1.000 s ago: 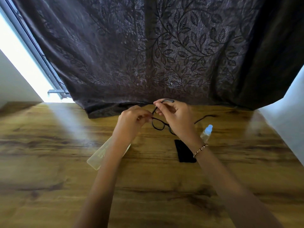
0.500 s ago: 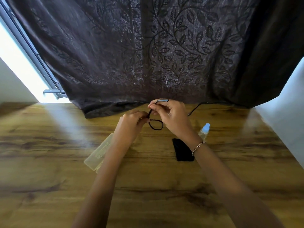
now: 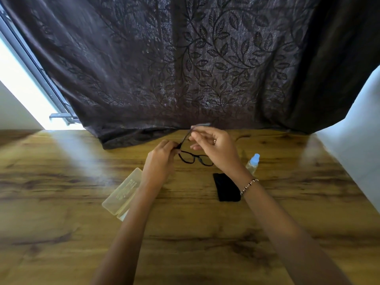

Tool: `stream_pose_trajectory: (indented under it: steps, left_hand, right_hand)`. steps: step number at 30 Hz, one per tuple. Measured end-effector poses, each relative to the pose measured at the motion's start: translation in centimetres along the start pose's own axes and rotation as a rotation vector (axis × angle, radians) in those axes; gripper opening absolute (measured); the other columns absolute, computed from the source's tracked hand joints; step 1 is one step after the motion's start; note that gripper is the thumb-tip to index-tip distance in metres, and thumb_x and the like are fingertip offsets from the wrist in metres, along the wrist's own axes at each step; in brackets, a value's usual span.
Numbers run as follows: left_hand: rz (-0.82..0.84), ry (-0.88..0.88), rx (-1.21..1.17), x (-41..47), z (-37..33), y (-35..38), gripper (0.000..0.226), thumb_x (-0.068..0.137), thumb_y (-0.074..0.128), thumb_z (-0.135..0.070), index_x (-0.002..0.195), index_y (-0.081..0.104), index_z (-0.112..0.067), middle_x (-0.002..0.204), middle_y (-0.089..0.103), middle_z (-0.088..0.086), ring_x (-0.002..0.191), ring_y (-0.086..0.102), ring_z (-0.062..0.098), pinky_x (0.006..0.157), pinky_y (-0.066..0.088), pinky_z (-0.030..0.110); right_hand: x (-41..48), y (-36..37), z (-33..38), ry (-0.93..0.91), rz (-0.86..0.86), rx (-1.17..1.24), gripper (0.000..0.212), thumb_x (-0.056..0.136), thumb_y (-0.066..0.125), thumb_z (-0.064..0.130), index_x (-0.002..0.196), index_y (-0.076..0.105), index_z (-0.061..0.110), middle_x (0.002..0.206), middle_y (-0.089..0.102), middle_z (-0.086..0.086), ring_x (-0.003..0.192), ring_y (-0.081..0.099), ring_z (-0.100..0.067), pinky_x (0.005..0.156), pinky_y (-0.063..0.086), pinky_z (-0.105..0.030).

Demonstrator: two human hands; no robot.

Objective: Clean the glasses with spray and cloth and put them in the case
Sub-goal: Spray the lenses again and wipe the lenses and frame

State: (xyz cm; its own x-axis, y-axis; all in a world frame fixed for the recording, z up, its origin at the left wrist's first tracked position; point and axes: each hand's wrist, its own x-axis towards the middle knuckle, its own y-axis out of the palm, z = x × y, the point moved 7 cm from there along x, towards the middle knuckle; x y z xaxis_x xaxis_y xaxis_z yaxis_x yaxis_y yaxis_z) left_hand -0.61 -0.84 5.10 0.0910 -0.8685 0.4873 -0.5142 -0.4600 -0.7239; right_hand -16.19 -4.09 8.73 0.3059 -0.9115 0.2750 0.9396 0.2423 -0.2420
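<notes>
Black-framed glasses hang just above the wooden table near its far edge. My left hand pinches the frame at its left hinge. My right hand pinches the left temple arm near its tip, which points up and away. A black cloth lies flat to the right, partly under my right wrist. A small clear spray bottle with a pale blue cap stands behind that wrist. The translucent yellowish case lies to the left, beneath my left forearm.
A dark leaf-patterned curtain hangs along the table's far edge and drapes onto it. A bright window with a metal frame is at the far left. A pale wall borders the table on the right.
The glasses' front has swung back into sight between my hands, and the temple arm now stands raised. The camera has shifted slightly.
</notes>
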Motion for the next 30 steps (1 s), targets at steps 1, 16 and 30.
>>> stream_pose_trajectory:
  steps: [1,16,30]
  left_hand:
    - [-0.026,-0.036,-0.012,0.0,0.5,-0.2,0.011,0.089,0.061,-0.012,0.096,0.067,-0.005,0.095,0.067,0.006,0.075,0.063,0.022,0.064,0.040,0.023]
    - [-0.146,-0.203,-0.171,-0.7,2.7,0.0,0.018,0.095,0.052,-0.021,0.088,0.057,-0.005,0.088,0.057,-0.001,0.071,0.053,0.012,0.063,0.036,0.018]
    - [-0.222,-0.143,-0.258,-0.1,1.1,-0.8,0.014,0.095,0.052,-0.015,0.089,0.056,-0.003,0.090,0.058,0.002,0.074,0.055,0.010,0.067,0.049,0.027]
  right_hand:
    - [-0.5,-0.2,-0.3,0.016,0.009,0.009,0.027,0.092,0.063,0.030,0.114,0.068,0.015,0.092,0.075,0.003,0.073,0.073,-0.012,0.071,0.061,-0.031]
    - [-6.9,-10.9,-12.0,0.058,-0.378,-0.671,0.061,0.088,0.067,0.021,0.141,0.038,0.019,0.134,0.051,-0.008,0.123,0.049,-0.020,0.102,0.043,-0.043]
    - [-6.9,-10.1,-12.1,0.194,-0.446,-0.163,0.042,0.100,0.047,0.030,0.133,0.026,0.042,0.078,0.061,0.013,0.066,0.063,0.002,0.054,0.048,-0.010]
